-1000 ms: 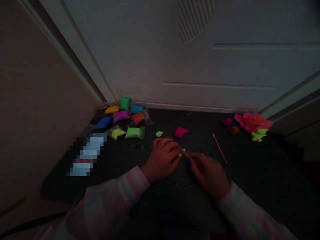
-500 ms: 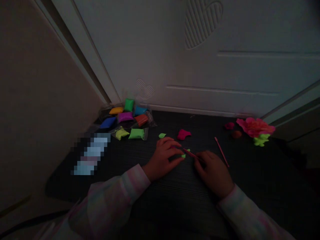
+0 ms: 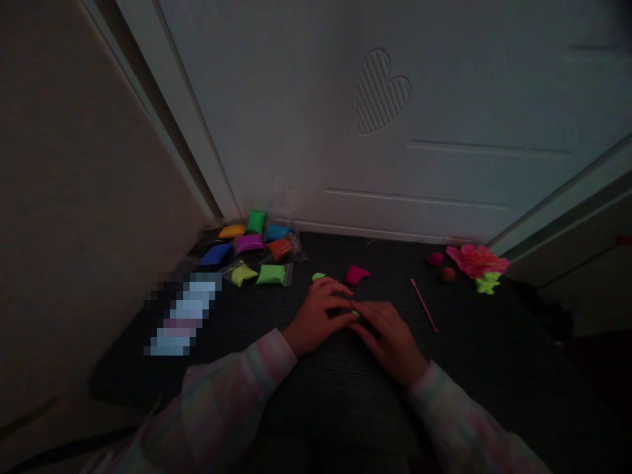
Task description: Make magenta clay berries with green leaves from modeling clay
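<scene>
Fingertips of both hands meet low over the dark tabletop around a small piece of light green clay (image 3: 355,314). My left hand (image 3: 323,315) pinches it from the left between thumb and fingers. From the right, the thumb and fingers of my right hand (image 3: 390,336) close on the same piece, hiding most of it. Just beyond my left hand, another light green clay piece (image 3: 318,276) is partly covered by the fingers. A lump of deep pink clay (image 3: 356,274) lies a little further back. The pink tool formerly in my right hand cannot be made out.
Several bagged clay packs, including a purple one (image 3: 249,243), lie at the back left near a blurred-out panel (image 3: 184,315). On the right are a thin pink stick (image 3: 424,305), a pink flower (image 3: 478,260), a yellow-green figure (image 3: 488,283) and a brown lump (image 3: 447,274). A white door (image 3: 316,131) stands behind.
My right hand has moved left to meet my left hand at the green clay. The pink tool it held no longer shows. The camera view has shifted slightly.
</scene>
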Demonstrator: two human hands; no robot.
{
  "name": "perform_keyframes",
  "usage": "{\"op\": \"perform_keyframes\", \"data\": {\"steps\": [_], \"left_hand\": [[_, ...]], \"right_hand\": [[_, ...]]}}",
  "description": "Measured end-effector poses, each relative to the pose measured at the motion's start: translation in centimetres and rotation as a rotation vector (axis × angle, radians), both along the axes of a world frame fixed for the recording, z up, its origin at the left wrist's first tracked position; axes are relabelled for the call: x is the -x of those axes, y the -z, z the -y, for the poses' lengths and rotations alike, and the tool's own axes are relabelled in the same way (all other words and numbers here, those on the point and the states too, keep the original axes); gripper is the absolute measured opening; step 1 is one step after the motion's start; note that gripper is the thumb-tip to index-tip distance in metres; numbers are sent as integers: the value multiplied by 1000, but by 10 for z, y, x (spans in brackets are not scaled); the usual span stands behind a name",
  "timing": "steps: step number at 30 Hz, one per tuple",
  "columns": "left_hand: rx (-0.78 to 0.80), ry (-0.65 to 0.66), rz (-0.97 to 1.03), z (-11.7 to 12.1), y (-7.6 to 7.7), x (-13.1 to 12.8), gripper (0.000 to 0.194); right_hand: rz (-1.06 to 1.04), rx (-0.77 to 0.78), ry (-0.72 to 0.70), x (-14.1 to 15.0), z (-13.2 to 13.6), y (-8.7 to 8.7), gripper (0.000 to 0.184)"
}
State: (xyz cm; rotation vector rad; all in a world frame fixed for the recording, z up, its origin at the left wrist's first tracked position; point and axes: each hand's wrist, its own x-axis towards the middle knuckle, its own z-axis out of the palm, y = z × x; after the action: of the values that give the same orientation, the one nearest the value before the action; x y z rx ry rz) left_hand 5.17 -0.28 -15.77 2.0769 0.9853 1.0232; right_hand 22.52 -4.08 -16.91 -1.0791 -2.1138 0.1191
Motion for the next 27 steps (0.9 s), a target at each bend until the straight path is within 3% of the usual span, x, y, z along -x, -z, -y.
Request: {"op": "perform_keyframes", "data": {"steps": [5, 7, 9, 12, 13, 15, 20, 23, 27], "left_hand": [[397, 103, 357, -2, -8, 9, 9], [549, 81, 556, -1, -11, 7, 11], [593, 23, 686, -1, -16, 0, 14], [667, -53, 906, -9, -35, -14, 42], [838, -81, 1143, -14, -45, -19, 40], [1028, -157, 1460, -25, -65, -24, 33], [941, -175, 1654, -52, -103, -18, 27], [879, -65, 1732, -55, -112, -18, 29], [828, 136, 1591, -41, -116, -35, 39]], "right_hand": [[-89, 4, 11, 12, -3, -3, 22], [-117, -25, 61, 16, -5, -7, 17], [-126, -64, 104, 23, -10, -14, 14], [-77, -108, 112, 42, -26, -33, 13], [-50, -120, 104, 49, -32, -42, 14], [2, -146, 90, 61, -44, -61, 16], [46, -117, 2, 69, -58, -100, 28], [-306, -94, 21, 66, -67, -109, 33], [-831, 50, 268, 71, -82, -118, 46]]}}
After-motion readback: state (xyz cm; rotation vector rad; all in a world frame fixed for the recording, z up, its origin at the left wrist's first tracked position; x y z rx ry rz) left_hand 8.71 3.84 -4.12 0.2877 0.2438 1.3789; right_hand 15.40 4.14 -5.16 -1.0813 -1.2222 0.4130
